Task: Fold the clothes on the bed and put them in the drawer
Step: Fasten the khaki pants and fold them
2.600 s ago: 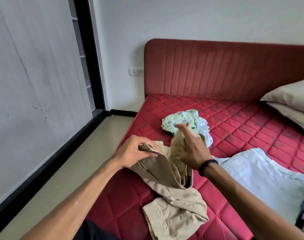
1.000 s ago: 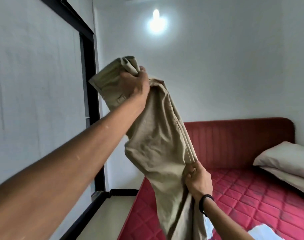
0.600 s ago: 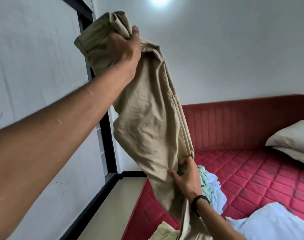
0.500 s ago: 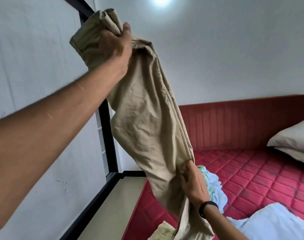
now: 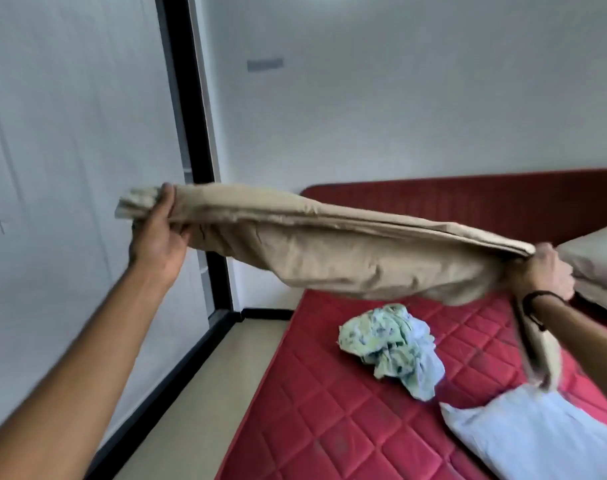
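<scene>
Beige cotton trousers (image 5: 329, 258) stretched level in the air above red quilted mattress (image 5: 329, 427). Left hand (image 5: 158, 237) grips one end, right hand (image 5: 546, 275) clutches the other, fingers curled round cloth. Crumpled green-print garment (image 5: 388, 344) lies on mattress below.

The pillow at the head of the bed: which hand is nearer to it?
Right. The right hand grips the khaki trousers just beside the pillow. The left hand grips their other end far across, by the wall.
</scene>
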`<action>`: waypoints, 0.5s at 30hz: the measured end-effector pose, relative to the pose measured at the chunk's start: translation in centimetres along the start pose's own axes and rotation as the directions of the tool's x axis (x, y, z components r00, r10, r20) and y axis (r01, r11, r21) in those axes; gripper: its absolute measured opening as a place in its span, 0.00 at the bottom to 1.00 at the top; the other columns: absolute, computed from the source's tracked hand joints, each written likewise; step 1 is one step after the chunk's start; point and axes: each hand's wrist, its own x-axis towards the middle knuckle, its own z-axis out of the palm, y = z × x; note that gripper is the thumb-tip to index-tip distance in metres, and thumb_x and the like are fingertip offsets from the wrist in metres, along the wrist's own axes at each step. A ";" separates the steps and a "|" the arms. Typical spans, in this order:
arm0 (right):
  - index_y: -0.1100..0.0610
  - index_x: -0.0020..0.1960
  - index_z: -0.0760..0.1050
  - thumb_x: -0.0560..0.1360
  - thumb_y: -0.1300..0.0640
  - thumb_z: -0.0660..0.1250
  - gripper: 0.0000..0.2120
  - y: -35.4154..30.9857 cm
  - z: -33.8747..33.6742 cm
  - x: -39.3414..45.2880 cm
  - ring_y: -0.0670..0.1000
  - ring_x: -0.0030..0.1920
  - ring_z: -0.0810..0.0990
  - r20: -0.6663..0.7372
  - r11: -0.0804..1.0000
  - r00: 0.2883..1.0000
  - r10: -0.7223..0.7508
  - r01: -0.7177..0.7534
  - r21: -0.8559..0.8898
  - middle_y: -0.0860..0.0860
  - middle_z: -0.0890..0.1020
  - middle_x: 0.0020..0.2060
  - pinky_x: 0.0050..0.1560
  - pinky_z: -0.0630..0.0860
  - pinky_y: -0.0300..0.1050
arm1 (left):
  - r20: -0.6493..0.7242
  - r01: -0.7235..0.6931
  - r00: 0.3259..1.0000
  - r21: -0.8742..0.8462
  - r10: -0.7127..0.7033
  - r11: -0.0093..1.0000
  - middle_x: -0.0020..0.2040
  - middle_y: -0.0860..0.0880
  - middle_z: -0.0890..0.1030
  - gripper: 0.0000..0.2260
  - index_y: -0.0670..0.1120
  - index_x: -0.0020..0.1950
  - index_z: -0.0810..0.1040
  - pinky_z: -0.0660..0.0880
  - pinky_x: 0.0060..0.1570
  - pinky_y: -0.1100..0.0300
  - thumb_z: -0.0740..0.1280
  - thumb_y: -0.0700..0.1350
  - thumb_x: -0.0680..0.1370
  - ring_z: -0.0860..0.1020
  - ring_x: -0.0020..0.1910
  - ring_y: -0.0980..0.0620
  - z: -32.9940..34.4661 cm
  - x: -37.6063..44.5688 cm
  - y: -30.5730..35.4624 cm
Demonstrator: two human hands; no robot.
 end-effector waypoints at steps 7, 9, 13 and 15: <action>0.61 0.74 0.69 0.78 0.59 0.60 0.24 15.8 3.6 -5.0 0.71 0.63 0.77 0.319 0.988 0.947 0.021 0.029 -0.150 0.69 0.77 0.65 0.56 0.76 0.58 | -0.450 0.738 0.666 0.275 -0.595 0.617 0.66 0.43 0.81 0.12 0.44 0.62 0.80 0.79 0.50 0.50 0.72 0.39 0.78 0.81 0.51 0.48 -23.5 -18.5 -21.2; 0.60 0.73 0.71 0.77 0.61 0.60 0.24 20.9 4.9 -7.5 0.69 0.52 0.82 0.400 0.989 0.905 0.143 -0.114 -0.095 0.68 0.80 0.57 0.51 0.81 0.62 | -0.545 0.854 0.515 0.265 -0.661 0.447 0.66 0.40 0.80 0.11 0.43 0.59 0.78 0.75 0.58 0.47 0.72 0.35 0.78 0.80 0.57 0.42 -26.6 -22.3 -25.0; 0.64 0.64 0.81 0.76 0.64 0.67 0.17 29.2 5.8 -10.7 0.65 0.60 0.81 0.321 0.912 0.855 0.406 -0.404 -0.079 0.65 0.83 0.57 0.63 0.77 0.56 | -0.678 0.864 0.486 0.274 -0.552 0.423 0.65 0.38 0.80 0.21 0.39 0.65 0.76 0.76 0.57 0.47 0.77 0.39 0.74 0.78 0.63 0.38 -30.0 -23.6 -28.2; 0.64 0.63 0.81 0.76 0.66 0.67 0.16 30.8 5.3 -11.5 0.58 0.64 0.79 0.280 0.836 0.836 0.471 -0.525 0.160 0.60 0.82 0.61 0.69 0.73 0.51 | -0.774 0.835 0.531 0.406 -0.346 0.372 0.69 0.36 0.76 0.37 0.42 0.74 0.69 0.76 0.61 0.41 0.79 0.56 0.72 0.77 0.64 0.35 -33.0 -23.5 -30.6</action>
